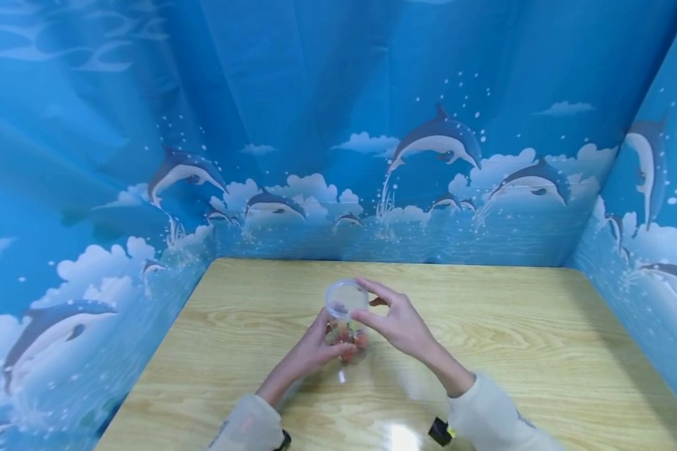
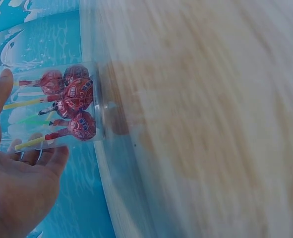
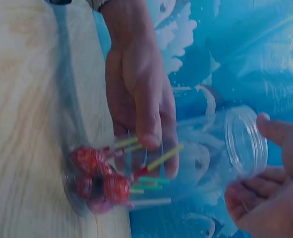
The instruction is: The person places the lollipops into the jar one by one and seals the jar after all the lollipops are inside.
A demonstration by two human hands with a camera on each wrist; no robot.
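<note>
A clear plastic jar (image 3: 201, 158) stands upright on the wooden table, with several red-wrapped lollipops (image 3: 117, 188) at its bottom. Their yellow, green and white sticks point upward. Around the jar's side, my left hand (image 1: 310, 352) holds it between thumb and fingers; the left wrist view shows this hand (image 2: 25, 186) beside the lollipops (image 2: 79, 96). My right hand (image 1: 399, 322) grips the clear round lid (image 1: 346, 299) at the jar's top, thumb on the near side and fingers beyond it. In the right wrist view, the lid (image 3: 248, 144) sits at the jar's mouth.
The wood-grain table (image 1: 502, 326) stretches out on both sides of the jar. Blue dolphin-print sheeting (image 1: 316, 125) hangs behind it and along its left and right sides. A small black object (image 1: 441, 432) is near the right sleeve.
</note>
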